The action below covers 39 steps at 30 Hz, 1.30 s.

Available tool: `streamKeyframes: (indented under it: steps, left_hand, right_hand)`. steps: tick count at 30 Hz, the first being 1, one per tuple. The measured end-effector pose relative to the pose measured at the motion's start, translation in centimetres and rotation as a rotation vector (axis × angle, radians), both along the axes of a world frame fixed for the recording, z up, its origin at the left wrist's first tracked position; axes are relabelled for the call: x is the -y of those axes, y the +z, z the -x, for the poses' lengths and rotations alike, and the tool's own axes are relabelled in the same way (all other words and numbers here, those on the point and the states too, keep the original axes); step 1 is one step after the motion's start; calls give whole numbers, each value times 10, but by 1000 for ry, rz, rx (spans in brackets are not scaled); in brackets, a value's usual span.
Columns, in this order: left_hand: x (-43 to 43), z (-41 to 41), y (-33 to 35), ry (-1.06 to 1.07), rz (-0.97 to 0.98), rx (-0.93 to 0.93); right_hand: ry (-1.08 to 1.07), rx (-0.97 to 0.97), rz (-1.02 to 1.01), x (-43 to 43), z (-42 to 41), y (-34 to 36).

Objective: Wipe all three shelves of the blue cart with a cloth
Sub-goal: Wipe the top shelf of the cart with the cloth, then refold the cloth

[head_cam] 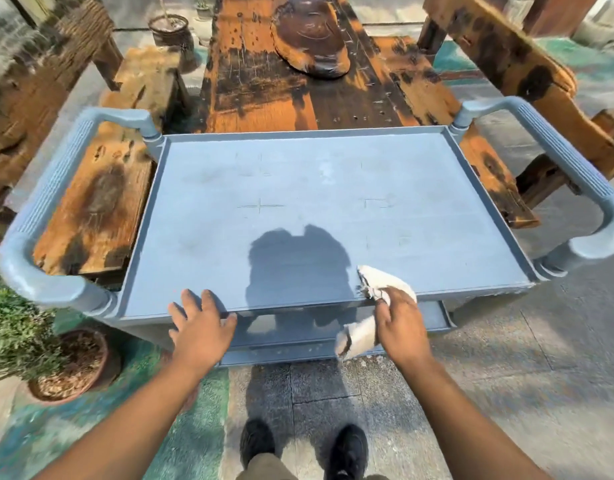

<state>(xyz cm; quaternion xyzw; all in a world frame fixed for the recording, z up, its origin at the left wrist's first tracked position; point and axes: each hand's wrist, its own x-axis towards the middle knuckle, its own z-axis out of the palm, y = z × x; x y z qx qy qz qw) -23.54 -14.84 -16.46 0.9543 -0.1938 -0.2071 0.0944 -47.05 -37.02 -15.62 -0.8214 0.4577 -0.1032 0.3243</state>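
Can only see front strips of lower shelves under top shelf; middle of cloth lost under right hand; cropped: shoes at bottom edge, potted plant at left.

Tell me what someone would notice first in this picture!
The big blue plastic cart fills the middle, its flat top shelf in sunlight. At its near edge the right hand grips a crumpled white cloth, while the left hand rests on the rim. Behind stands a weathered orange-and-black wooden table.
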Motion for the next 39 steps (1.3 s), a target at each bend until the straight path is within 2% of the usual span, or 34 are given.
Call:
streamKeyframes:
  steps: [2,5,9,12,15,17,20,24,27,30,33,36,39]
  left_hand:
    - [-5,7,6,-161,112,9]
    - [-11,8,23,-393,333,-93]
    - [-26,-1,42,-774,312,-85]
    - [-41,-6,47,-820,349,-132]
    - [-53,-11,43,-770,393,-161]
    - [-58,-12,39,-748,340,-133]
    - [-70,-9,35,-718,274,-152]
    - [-81,6,30,-691,202,-131]
    - [-81,23,19,-703,48,-59]
    - [-82,34,6,-675,2,-83]
    - [-88,35,-5,-637,-45,-100]
    - [-91,40,-16,-594,-35,-162]
    - [-88,39,-32,-541,27,-221]
  right_hand:
    - [77,97,-119,-27,-20,5]
    - [160,220,-465,-65,-49,26]
    - [275,289,-682,-109,-82,41]
    - [333,322,-795,-133,-95,43]
    - [227,480,-1103,-151,-102,29]
    - [176,511,-1173,-158,-101,17]
    - [244,342,-1028,-167,-87,-3]
    - [506,82,-820,-180,-68,-29]
    - [577,-80,-536,-193,-58,-54]
    - [548,-96,-325,-195,-44,-82]
    - [509,-57,-262,-185,-35,-104]
    - [484,-105,-153,-173,-34,-108]
    - [566,-167,-96,-165,-31,-115]
